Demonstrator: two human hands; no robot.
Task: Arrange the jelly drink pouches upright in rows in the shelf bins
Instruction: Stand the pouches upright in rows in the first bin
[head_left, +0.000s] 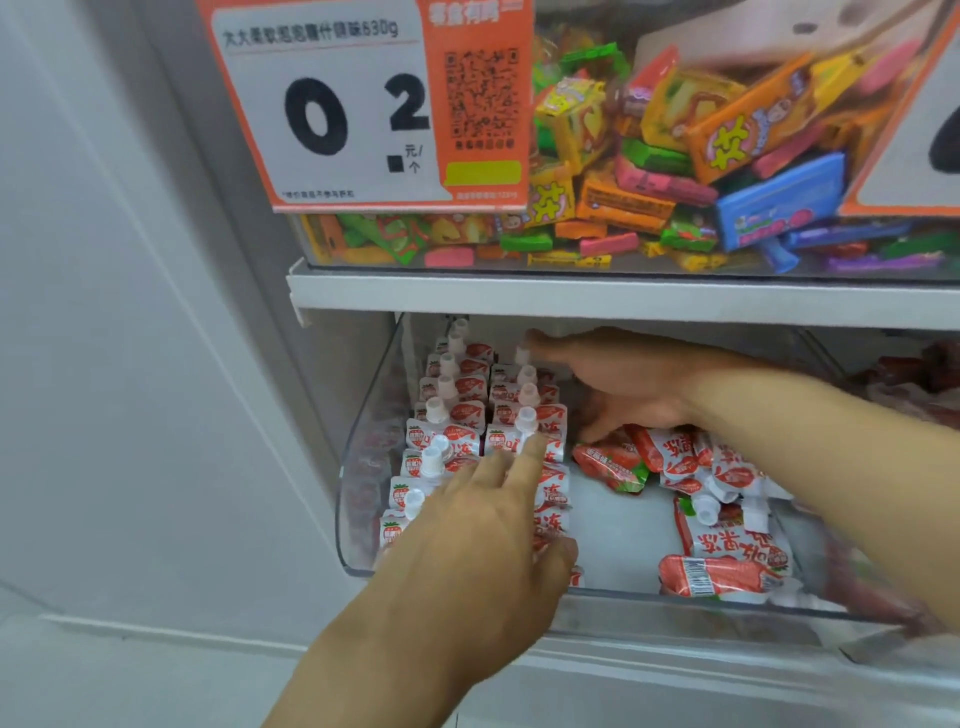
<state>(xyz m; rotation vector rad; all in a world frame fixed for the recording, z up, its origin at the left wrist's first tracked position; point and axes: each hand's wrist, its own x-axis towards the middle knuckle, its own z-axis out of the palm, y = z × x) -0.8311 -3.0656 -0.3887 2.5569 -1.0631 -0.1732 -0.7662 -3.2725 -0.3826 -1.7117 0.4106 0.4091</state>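
So the clear plastic shelf bin (363, 457) has two neat rows of strawberry jelly drink pouches (457, 415) standing upright along its left side, white spout caps up, running from the front edge to the back wall. Over on the right half of the same bin it's a mess: loose pouches (722, 519) lying flat and crisscrossed, one near the front showing its barcode, with a bare patch of bin floor between them and the rows.

The person's left hand (483, 535) lies flat over the front end of the two rows, fingers straight and spread, fingertips touching the pouch tops, grip not closed on anything. The right hand (618, 384) reaches in deep from the right, just under the shelf edge; its fingers are mostly extended, the upper ones up against a cap at the back of the second row, the lower ones pointing down at the loose pile. It doesn't look wrapped around any pouch.

On the shelf (623, 296) above sits a bin of mixed colourful candy packs (675, 156) with an orange-and-white price tag (363, 104) reading 0.2.
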